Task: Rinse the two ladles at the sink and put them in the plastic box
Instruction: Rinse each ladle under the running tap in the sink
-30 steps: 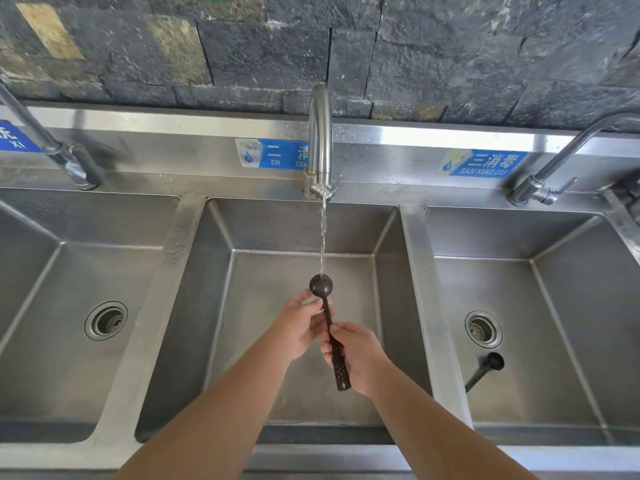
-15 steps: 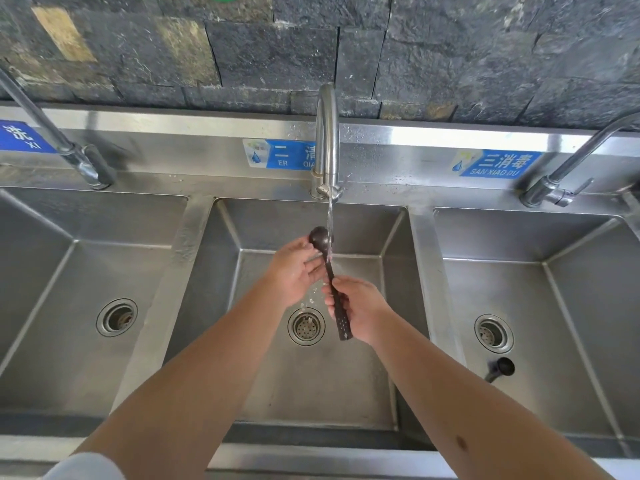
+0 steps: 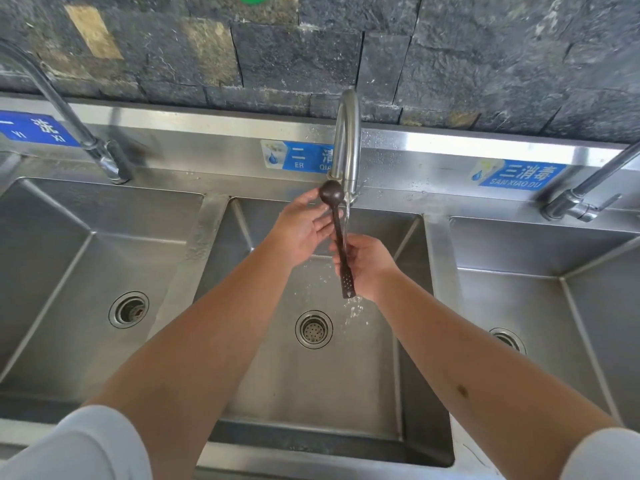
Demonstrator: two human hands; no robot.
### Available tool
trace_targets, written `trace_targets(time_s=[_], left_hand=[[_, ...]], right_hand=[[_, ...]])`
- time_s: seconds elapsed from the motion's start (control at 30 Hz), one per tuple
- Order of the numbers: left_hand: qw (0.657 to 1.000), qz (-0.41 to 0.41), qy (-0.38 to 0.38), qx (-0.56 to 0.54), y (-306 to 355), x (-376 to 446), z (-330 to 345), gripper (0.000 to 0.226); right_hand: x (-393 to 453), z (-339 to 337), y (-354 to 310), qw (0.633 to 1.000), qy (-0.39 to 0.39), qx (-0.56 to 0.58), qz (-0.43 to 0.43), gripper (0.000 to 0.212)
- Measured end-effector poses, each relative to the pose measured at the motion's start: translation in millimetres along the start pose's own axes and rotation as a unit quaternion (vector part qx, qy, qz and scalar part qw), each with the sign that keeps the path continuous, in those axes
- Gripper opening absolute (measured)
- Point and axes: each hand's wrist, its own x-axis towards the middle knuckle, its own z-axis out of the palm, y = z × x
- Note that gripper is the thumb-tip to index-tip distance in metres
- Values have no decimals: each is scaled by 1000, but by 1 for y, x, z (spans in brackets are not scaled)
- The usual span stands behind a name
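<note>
Over the middle basin point(image 3: 263, 341) of a three-basin steel sink, at frame centre, a person holds one dark ladle point(image 3: 337, 233) upright under the tap point(image 3: 347, 140). The right hand point(image 3: 370, 265) has its fingers point(image 3: 348, 252) closed round the lower handle, whose perforated end pokes out below the palm. The ladle's round bowl sits at the top, just left of the spout. The left hand point(image 3: 304, 230) is open, fingers spread and slightly curled, palm turned towards the ladle; its fingertips lie against the bowl and upper handle without gripping. A thin stream of water point(image 3: 346, 220) runs from the spout down just beside the handle's right edge, over the right hand, and splashes off below it above the drain point(image 3: 313, 329).

Blue labels with white lettering are fixed to the back panel above each basin. A second tap point(image 3: 69, 116) rises at the upper left over the left basin point(image 3: 52, 271), a third tap point(image 3: 585, 192) at the right edge over the right basin point(image 3: 519, 306). Each side basin shows its own drain; the right one is partly hidden by the right forearm. White sleeves point(image 3: 86, 448) show at the bottom corners. Dark rough stone blocks point(image 3: 450, 46) fill the top of the frame.
</note>
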Motion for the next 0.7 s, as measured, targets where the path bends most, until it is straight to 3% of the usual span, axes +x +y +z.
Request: trace_targets(time_s=[0.3,0.43,0.6,0.7], left_hand=[[999,21,5,-44,12,0,2,39],[1000,11,22,-17,-7,-9,-6,33],[993,-63,82,57,-61,-39,-26,16],[978,-137,135,76,-104,-66,-38,18]], right_hand=[[0,12,-12,999,-13,-35,-32,21],[-7,0,6,990,-4,-116,-77,20],[-24,-38,57,997,20,-71,13,21],[-41,-64,92,992,67,-90,66,18]])
